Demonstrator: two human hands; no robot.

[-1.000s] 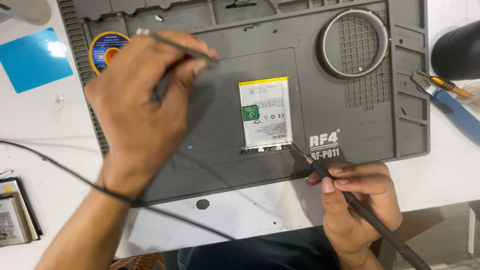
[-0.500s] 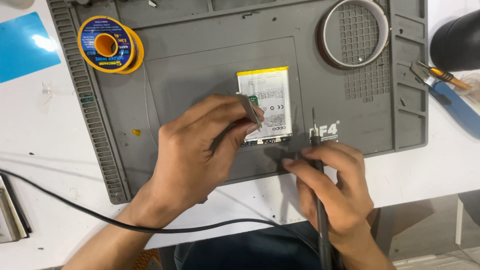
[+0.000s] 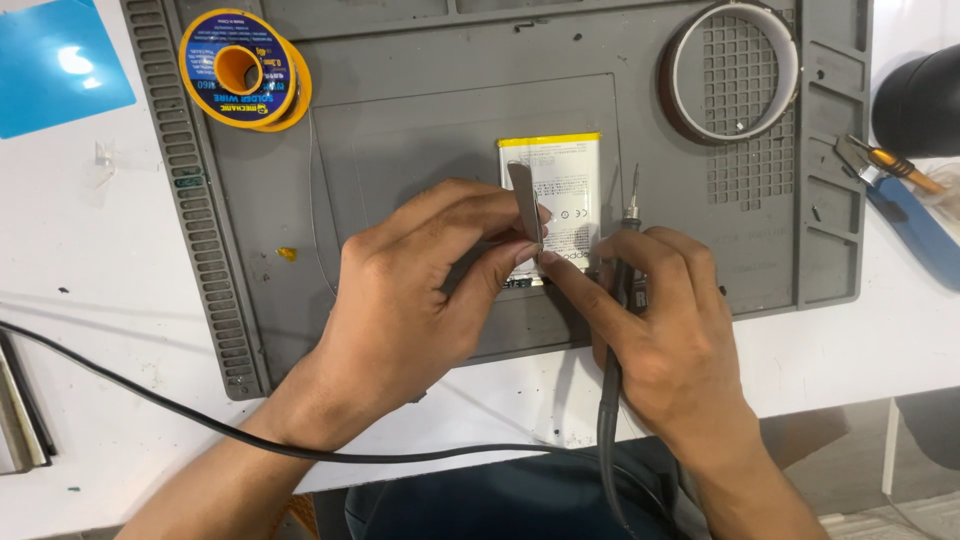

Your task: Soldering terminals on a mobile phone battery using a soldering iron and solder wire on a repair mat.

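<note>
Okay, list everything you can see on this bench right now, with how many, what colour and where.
repair mat: one, grey, covering the white table
phone battery: one, white with a yellow top edge, mat centre
solder wire spool: one, blue and yellow, mat's upper left
tape ring: one, white inside, mat's upper right
blue sheet: one, table's top left
black cable: one, across the table, under the left forearm
tweezers: one pair, metal, in the left hand
soldering iron: one, dark, in the right hand
left hand: over the battery's lower edge
right hand: beside it
</note>
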